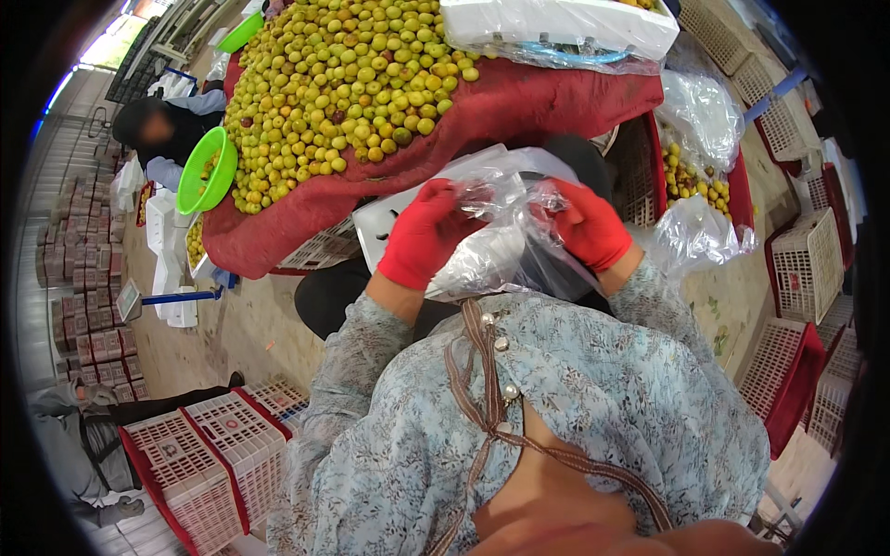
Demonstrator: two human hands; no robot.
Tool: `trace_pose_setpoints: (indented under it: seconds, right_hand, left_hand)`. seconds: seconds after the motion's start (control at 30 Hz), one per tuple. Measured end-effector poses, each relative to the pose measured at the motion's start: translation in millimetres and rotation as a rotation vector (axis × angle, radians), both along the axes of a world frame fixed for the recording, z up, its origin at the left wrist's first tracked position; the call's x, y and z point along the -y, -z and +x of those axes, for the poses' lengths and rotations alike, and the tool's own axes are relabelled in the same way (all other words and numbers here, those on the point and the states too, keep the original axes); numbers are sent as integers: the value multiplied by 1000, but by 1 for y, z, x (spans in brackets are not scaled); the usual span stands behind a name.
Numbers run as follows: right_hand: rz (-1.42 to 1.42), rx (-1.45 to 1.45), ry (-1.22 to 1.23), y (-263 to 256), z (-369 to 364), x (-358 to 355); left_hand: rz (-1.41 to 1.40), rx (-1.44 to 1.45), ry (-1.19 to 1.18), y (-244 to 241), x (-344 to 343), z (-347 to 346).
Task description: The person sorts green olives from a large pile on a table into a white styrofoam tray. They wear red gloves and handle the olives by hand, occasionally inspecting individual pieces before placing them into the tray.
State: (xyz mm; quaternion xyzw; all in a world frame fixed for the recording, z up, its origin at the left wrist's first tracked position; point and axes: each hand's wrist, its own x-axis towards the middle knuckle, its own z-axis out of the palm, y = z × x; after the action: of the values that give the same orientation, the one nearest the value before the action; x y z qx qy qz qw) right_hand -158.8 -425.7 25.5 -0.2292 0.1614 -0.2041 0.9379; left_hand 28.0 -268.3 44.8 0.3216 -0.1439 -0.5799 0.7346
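Note:
My left hand [430, 233], in a red glove, pinches one side of a clear plastic bag [521, 229] in front of my body. The bag's other side is between the fingers of my right hand [589, 224], gloved in red too. Crumpled film partly covers the fingertips of both hands. Beneath the bag, at my lap, is a white foam box [375, 226] with dark slots in its side; the plastic hides much of it. Just beyond it, a large heap of green-yellow round fruit [348, 90] lies on a red cloth [556, 97].
A green plastic basket [208, 170] sits at the heap's left edge, near a co-worker [156, 132]. Another foam box [556, 28] stands at the back right. Red-lined crates [806, 264] and loose plastic bags [699, 233] are on the right; stacked crates [215, 459] stand behind left.

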Motion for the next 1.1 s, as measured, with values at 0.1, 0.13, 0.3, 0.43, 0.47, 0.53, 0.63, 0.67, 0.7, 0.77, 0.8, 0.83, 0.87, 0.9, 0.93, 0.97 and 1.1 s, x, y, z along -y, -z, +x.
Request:
trace_pose_setpoints:
  seconds: [0.1,0.13,0.3,0.43,0.47,0.53,0.63,0.67,0.7,0.77,0.8,0.83,0.87,0.9,0.93,0.97,1.1]
  right_hand:
    - [157,69,128,19,-32,40]
    - [211,93,170,24,-42,53]
    - [291,354,189,49,-93,137]
    - [219,234,491,26,-111,153]
    - [174,242,533,19,-110,154]
    - [206,136,787,-5,-105,151]
    - [234,74,712,1,-112,161]
    - [178,-43,699,2,-109,156]
    - [88,-38,644,-11,-99,138]
    - [106,213,290,8,-113,154]
    - [149,336,65,9,-114,155]
    - [19,-13,382,-1,-109,142]
    - [-80,-79,396,-8,-110,133]
    - [-185,-143,410,-15,-111,126]
    - [-284,-208,418,-24,-109,118]
    - [-621,-245,233,-59,-99,98]
    - [-1140,-619,-70,-95,-85,66]
  left_hand:
    - [-71,-134,-81,-6,-17,22]
    - [-45,-256,-183,-9,-22,29]
    - [171,-156,-267,-13,-51,75]
    - [269,-61,-98,-34,-69,86]
    - [302,9,-61,-39,-79,91]
    - [339,167,155,-43,-91,98]
    - [595,790,282,-61,-80,76]
    - [655,936,304,-59,-72,72]
    - [726,1082,313,-60,-71,71]
    - [700,1271,-44,-14,-76,97]
    - [691,1354,-230,13,-84,117]
    - [579,1648,-433,28,-94,139]
    - [612,1326,-552,30,-99,151]
    - [628,996,-654,32,-100,161]
    - [641,663,-737,34,-107,174]
    - [452,497,-637,39,-135,203]
    - [289,95,-691,-31,-116,158]
